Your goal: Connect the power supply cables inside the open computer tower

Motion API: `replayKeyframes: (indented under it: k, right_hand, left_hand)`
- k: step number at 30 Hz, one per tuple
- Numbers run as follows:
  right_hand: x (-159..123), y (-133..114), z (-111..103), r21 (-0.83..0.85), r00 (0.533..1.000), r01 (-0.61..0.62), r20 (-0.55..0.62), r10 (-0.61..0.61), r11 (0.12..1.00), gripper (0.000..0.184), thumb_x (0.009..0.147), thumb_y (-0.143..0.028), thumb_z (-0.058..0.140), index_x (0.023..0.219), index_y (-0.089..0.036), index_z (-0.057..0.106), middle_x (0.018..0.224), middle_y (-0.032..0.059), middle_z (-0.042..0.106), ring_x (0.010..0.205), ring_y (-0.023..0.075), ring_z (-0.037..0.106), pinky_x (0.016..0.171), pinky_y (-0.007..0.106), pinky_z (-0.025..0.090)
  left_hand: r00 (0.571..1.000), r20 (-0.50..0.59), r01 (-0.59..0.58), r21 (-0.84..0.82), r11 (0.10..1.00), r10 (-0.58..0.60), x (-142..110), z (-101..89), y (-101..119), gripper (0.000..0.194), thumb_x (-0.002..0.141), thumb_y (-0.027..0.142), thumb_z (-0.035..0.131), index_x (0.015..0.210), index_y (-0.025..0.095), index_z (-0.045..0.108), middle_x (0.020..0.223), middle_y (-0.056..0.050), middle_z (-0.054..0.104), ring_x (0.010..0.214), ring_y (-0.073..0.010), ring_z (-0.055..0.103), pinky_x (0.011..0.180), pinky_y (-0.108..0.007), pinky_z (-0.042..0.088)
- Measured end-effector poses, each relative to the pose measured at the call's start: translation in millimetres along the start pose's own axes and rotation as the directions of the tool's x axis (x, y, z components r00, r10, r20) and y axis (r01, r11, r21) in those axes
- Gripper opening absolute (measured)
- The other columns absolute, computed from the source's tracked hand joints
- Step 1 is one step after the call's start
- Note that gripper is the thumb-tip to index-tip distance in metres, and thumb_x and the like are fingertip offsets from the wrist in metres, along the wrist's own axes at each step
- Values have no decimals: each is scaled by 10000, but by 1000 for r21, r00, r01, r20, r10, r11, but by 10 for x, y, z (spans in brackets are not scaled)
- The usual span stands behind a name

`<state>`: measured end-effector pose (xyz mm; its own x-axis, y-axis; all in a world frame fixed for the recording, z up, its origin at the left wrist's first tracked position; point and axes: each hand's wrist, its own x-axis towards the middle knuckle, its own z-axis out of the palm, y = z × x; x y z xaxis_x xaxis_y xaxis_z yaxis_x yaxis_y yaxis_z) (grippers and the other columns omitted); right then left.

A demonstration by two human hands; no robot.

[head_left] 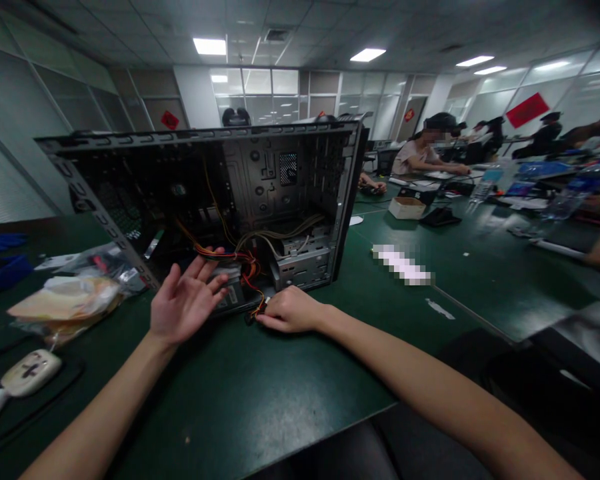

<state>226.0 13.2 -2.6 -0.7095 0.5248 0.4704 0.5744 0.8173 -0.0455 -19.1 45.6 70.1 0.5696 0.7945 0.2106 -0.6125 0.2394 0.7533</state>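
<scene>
An open black computer case (260, 167) stands on the dark green table (260, 393), its side panel off and the inside facing me. A bundle of red, orange and yellow cables (230, 252) runs down to its lower front. My right hand (293, 310) rests on the table at the case's bottom edge, fingers pinched on a cable connector (255, 315) at the end of that bundle. My left hand (186, 300) hovers just left of it, palm up and fingers spread, holding nothing, close to the power supply (233, 293).
Plastic bags with parts (75, 293) lie at the left, with a white device (30, 372) near the front left edge. A small box (407, 207) and bottles (485, 183) sit further right. Other people work at tables at the back right. The table edge runs close to my body.
</scene>
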Motion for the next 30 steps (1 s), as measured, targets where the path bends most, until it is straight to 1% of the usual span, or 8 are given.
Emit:
replayKeyframes:
  k: [4,8,10,15,21,26,28,30]
  right_hand:
    - [-2,-5,-10,-4,1000,-6,-1,6,1000,411,1027,-331,512,716,-168,726,715,38,733,611,140,621,583,298,300]
    - [0,-9,-18,-5,1000,-10,5,10,1000,413,1026,-329,511,710,-166,721,700,37,726,596,139,613,572,300,286]
    - [3,-14,-25,-2,1000,-8,11,8,1000,405,1025,-321,515,713,-163,720,699,39,723,600,138,612,576,294,289]
    - [6,-33,-38,-16,999,-15,32,16,1000,400,1025,-308,516,711,-159,714,695,43,716,594,128,597,574,285,282]
    - [-3,-27,-21,-20,999,-30,22,30,999,407,1024,-325,515,705,-157,704,692,41,708,579,121,576,571,287,273]
    - [5,-28,-23,-13,999,-17,33,18,1000,409,1022,-312,513,691,-158,699,685,40,708,586,125,582,579,293,271]
    - [8,-31,-24,-16,999,-25,31,25,1000,405,1018,-312,521,688,-158,696,676,39,704,580,126,579,577,297,266]
    - [7,-32,-24,-16,999,-30,28,30,999,402,1018,-316,520,692,-158,697,676,39,705,577,127,579,576,299,262]
  left_hand:
    - [1000,-22,6,33,999,-5,-19,93,45,570,958,623,486,1315,202,627,1502,-68,529,1068,-268,648,843,-392,592]
    - [1000,-23,-14,60,998,15,-48,170,71,512,960,586,504,1352,270,597,1513,-54,512,1060,-266,655,825,-395,587]
    - [1000,-14,-12,52,999,12,-53,159,57,484,957,561,533,1356,292,590,1474,-47,548,1024,-253,663,821,-388,584]
    - [1000,-13,-15,-30,999,15,-25,46,5,424,970,518,550,1308,270,612,1297,-40,666,953,-223,670,827,-373,584]
    - [999,-45,-13,-93,996,9,2,4,-5,514,986,629,455,1198,209,661,1219,-70,698,887,-238,679,782,-399,596]
    - [995,-102,-23,-103,994,12,19,22,7,512,1060,521,321,1143,164,679,1148,-90,718,791,-207,671,751,-405,603]
    - [994,-107,-21,-115,993,8,36,9,11,474,1071,464,331,1084,159,693,1112,-82,724,757,-184,659,753,-395,602]
    - [995,-96,-14,-111,994,3,46,-16,11,377,1059,412,415,1067,169,702,1091,-71,725,771,-174,658,769,-378,600]
